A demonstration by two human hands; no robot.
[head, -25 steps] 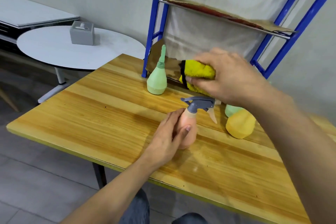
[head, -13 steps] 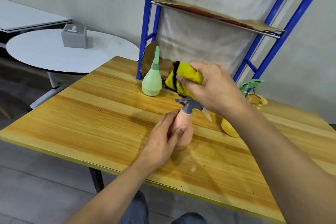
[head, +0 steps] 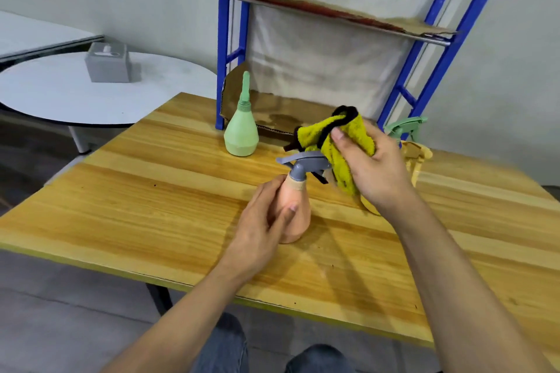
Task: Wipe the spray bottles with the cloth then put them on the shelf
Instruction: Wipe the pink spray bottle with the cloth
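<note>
While the peach spray bottle [head: 295, 212] stands upright near the middle of the counter [head: 151, 206], holdings are as follows. Left hand [head: 263, 230]: fingers wrapped round the bottle's lower body, steadying it. Right hand [head: 372, 169]: fingers clenched on the yellow cloth [head: 342, 136], black-edged and bunched, held just beside the grey trigger head [head: 303, 160]; whether cloth and trigger touch cannot be told. Green nozzle bottle [head: 241, 133]: upright on the counter, just beside the shelf's blue post [head: 222, 70] and in front of the lower cardboard tier [head: 272, 118]. Green-trigger bottle [head: 406, 127] and yellow bottle [head: 419, 154]: at the far side of the counter, mostly hidden behind the right hand. Upper cardboard tier [head: 333, 12]: nothing visible on it. Beyond the counter: a round white table [head: 75, 100] bearing a grey box [head: 107, 62]. Progress, as a judgement: early. Wiping of the peach bottle appears to be only starting at its head, no bottle is seen on either tier, and nothing shows whether the other three have been wiped. Left to do: finish this bottle, shelve it, then handle the rest.
</note>
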